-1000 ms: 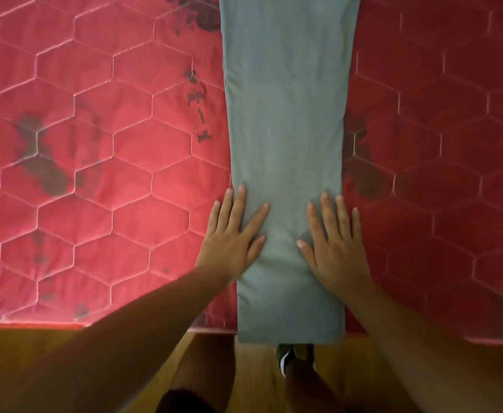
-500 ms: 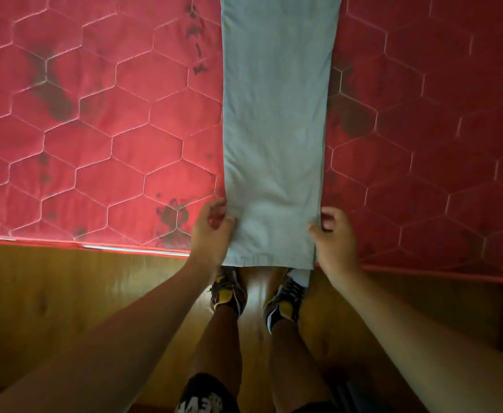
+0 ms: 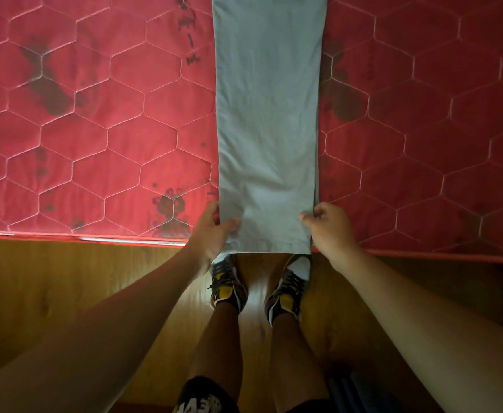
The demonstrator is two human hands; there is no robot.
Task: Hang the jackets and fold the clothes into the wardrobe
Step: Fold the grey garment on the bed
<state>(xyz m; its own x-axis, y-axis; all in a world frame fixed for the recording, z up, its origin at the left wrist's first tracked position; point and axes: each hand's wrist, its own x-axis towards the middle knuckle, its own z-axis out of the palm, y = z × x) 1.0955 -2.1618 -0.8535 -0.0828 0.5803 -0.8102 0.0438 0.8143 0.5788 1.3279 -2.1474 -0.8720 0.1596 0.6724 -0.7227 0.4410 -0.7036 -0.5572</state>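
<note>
The grey cloth (image 3: 268, 114), a long folded strip, lies on the red mattress (image 3: 95, 144) running toward 12 o'clock. It looks soft, light and limp, best held at both near corners. The left hand (image 3: 211, 234) pinches the 7 o'clock corner, the right hand (image 3: 330, 231) the 5 o'clock one, arms outstretched.

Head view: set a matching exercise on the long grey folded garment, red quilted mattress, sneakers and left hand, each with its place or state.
1 long grey folded garment
2 red hexagon-quilted mattress
3 black-and-yellow sneakers
4 left hand

A stand on the wooden floor
B grips the garment's near corner
C lies lengthwise on the mattress
D bears dark stains

Pairs: 1-C, 2-D, 3-A, 4-B
</note>
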